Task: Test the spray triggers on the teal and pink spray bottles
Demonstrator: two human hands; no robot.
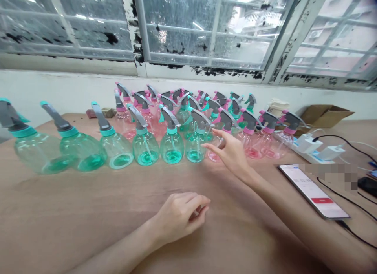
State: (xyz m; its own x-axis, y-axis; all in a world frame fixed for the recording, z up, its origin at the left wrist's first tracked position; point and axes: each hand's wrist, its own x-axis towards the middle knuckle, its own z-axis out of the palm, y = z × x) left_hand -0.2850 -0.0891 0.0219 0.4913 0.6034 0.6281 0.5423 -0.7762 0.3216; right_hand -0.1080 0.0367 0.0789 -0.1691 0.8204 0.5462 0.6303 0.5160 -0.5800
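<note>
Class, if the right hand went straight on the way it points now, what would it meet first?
The right hand would probably meet the nearest green spray bottle, though depth is unclear; the pink bottle beside it might come first.

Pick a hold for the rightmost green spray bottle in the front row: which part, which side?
Likely the teal collar, pinched from the near side. The bottle stands upright and its round body narrows up to that collar. A green neighbour and a pink neighbour stand close on either side, so the near side looks least crowded.
</note>
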